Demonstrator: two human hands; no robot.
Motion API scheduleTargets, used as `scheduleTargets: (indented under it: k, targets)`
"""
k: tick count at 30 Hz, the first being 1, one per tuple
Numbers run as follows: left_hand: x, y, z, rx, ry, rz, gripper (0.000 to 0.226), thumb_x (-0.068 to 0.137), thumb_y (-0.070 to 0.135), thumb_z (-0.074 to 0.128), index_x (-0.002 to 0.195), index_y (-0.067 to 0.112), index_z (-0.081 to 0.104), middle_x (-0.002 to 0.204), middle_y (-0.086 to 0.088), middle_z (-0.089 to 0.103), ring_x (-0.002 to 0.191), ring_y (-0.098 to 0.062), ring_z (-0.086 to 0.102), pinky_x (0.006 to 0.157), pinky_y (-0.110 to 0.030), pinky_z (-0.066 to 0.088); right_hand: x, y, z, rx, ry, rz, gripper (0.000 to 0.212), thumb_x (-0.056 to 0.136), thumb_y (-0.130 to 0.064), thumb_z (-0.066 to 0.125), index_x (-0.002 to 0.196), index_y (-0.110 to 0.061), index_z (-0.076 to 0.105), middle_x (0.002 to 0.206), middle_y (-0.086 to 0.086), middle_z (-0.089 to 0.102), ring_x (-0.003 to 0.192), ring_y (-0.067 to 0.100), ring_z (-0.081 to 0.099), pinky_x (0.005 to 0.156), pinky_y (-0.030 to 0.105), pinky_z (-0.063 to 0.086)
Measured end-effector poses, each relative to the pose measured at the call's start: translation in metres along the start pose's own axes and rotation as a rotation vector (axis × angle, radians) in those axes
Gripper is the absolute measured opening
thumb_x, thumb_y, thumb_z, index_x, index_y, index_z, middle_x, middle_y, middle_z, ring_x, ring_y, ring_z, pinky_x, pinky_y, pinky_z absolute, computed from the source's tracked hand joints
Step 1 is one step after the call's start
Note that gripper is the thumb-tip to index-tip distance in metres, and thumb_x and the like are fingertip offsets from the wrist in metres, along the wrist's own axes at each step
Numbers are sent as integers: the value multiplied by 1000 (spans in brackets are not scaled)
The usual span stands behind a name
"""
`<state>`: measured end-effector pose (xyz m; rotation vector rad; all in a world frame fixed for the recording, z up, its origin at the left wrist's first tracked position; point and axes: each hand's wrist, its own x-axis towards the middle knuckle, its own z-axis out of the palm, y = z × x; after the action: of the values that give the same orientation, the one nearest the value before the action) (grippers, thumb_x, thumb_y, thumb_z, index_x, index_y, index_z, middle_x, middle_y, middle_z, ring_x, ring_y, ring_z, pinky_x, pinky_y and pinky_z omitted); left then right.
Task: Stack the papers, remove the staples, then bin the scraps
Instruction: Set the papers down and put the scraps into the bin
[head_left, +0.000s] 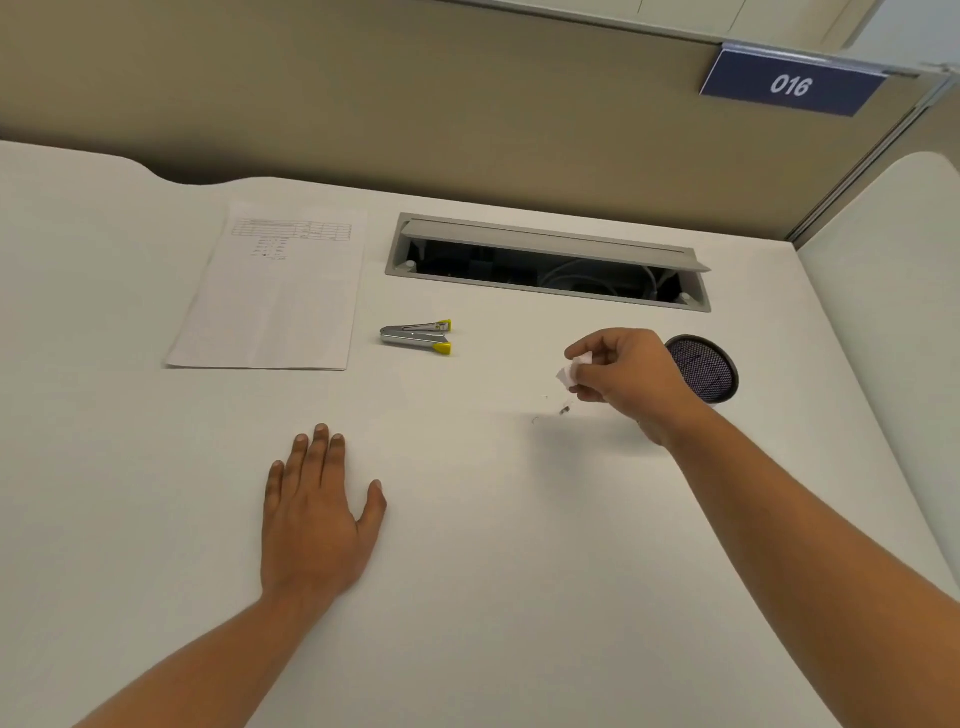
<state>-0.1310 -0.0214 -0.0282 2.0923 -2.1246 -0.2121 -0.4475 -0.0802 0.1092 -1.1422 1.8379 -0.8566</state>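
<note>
The right hand (626, 376) pinches small white paper scraps (571, 371) between thumb and fingertips, held above the white desk (519, 545) and just left of the round dark mesh bin (709, 369). Below the fingers, a few loose staples (563, 409) lie on the desk. The left hand (314, 519) rests flat, palm down, fingers spread and holding nothing. Farther back, the yellow-tipped staple remover (415, 338) lies beside the stacked papers (275, 291), with an open cable tray (545, 262) behind.
</note>
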Motion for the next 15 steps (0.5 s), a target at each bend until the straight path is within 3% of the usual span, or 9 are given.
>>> scheduleTargets:
  k: [4,10,15]
  targets:
    - [-1,-1,0,-4,-3,-4,78,88,57,27,149,9,38,160,-7,32,150,-24,24,122,-44,17,-6,5,-3,128,-45,57,19,76,9,71,91,-3,72,87,13,61,79,21,62,66,22,59]
    - [-1,-2,0,7,-6,7,78,88,57,27,147,8,41,159,-9,35,149,-26,27,122,-45,18,-9,3,-17,220,-38,76,8,80,3,72,87,0,71,88,22,65,77,24,65,65,21,59]
    - [-1,-3,1,20,-15,17,78,88,58,26,146,8,41,158,-9,36,148,-27,27,122,-45,18,-4,1,-50,217,101,51,9,84,-3,71,88,4,72,82,13,73,65,14,69,65,20,58]
